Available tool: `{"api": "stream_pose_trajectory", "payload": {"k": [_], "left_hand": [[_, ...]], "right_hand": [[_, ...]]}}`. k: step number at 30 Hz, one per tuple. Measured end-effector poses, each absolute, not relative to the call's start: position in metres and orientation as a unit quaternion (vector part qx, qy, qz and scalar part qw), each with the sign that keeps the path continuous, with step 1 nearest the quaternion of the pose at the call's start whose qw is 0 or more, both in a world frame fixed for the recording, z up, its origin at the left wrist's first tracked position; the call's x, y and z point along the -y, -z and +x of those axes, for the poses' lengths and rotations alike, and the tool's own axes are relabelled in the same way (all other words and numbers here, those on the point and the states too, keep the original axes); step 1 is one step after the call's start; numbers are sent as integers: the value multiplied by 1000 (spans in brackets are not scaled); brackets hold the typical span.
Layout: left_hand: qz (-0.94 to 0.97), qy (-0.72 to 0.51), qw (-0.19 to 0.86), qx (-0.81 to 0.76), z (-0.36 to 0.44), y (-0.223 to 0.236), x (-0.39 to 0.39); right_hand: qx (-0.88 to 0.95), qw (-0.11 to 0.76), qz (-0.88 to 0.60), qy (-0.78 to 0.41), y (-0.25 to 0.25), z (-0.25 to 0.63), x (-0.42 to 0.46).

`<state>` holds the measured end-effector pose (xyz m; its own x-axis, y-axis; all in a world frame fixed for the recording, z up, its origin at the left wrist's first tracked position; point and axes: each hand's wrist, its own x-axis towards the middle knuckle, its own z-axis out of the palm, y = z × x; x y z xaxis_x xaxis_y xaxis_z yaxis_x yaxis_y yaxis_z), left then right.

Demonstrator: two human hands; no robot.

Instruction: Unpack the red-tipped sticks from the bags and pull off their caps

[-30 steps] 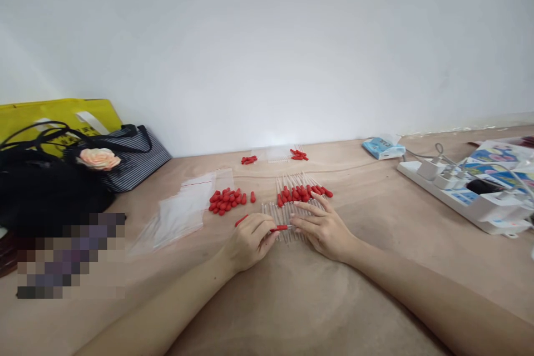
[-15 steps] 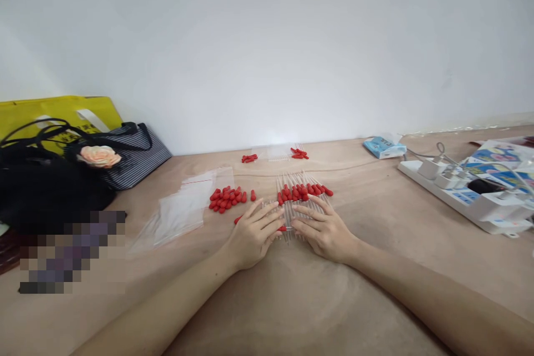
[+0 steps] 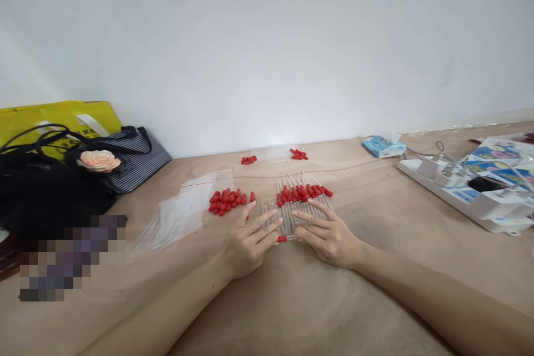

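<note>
My left hand [image 3: 249,242] has its thumb and fingers closed around a red rubber bulb [image 3: 282,239], which sticks out past the fingertips. From that bulb a clear glass dropper tube [image 3: 291,237] runs across to my right hand [image 3: 331,233], whose thumb and fingers close on it. Upper fingers of both hands rest over a row of clear glass tubes [image 3: 287,219]. Beyond the fingers, several droppers with red bulbs [image 3: 306,193] lie side by side, narrow tips pointing away. Loose red bulbs [image 3: 225,200] are heaped left of the row.
Clear zip bags [image 3: 179,214] lie at the left. Farther back are two small groups of red bulbs [image 3: 249,160] [image 3: 299,154]. A tissue pack [image 3: 384,146] and a power strip [image 3: 463,194] with plugs stand right. Bags [image 3: 137,158] crowd the far left.
The held tube with its red bulb has come slightly nearer to me. My left hand has shifted a little left and down, uncovering more glass tubes. The right hand has barely moved.
</note>
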<state>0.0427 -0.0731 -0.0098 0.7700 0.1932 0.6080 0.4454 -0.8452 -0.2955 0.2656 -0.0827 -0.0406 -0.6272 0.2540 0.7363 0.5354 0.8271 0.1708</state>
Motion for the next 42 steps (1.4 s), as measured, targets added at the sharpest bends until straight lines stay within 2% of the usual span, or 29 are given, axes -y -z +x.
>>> {"api": "stream_pose_trajectory", "payload": {"k": [9, 13, 17, 21, 24, 29, 33, 37, 42], "left_hand": [[-907, 319, 214, 174, 34, 17, 72], [-879, 339, 204, 267, 12, 14, 67], [-834, 349, 135, 405, -3, 11, 57], [-825, 314, 47, 467, -6, 14, 50], [-802, 297, 24, 517, -3, 14, 52], [-816, 273, 18, 509, -3, 15, 54], [-814, 305, 7, 494, -4, 20, 43], [-796, 328, 20, 508, -3, 24, 30], [-796, 332, 18, 506, -4, 25, 31]], "right_hand": [[876, 382, -228, 186, 39, 270, 83], [854, 395, -285, 184, 36, 277, 83], [828, 379, -364, 199, 36, 276, 82], [812, 369, -407, 199, 39, 275, 78], [808, 377, -412, 184, 40, 275, 76], [789, 430, -413, 148, 38, 271, 78], [788, 449, -398, 138, 33, 265, 78], [812, 410, -383, 163, 27, 253, 72], [845, 315, -384, 201, 25, 236, 66]]}}
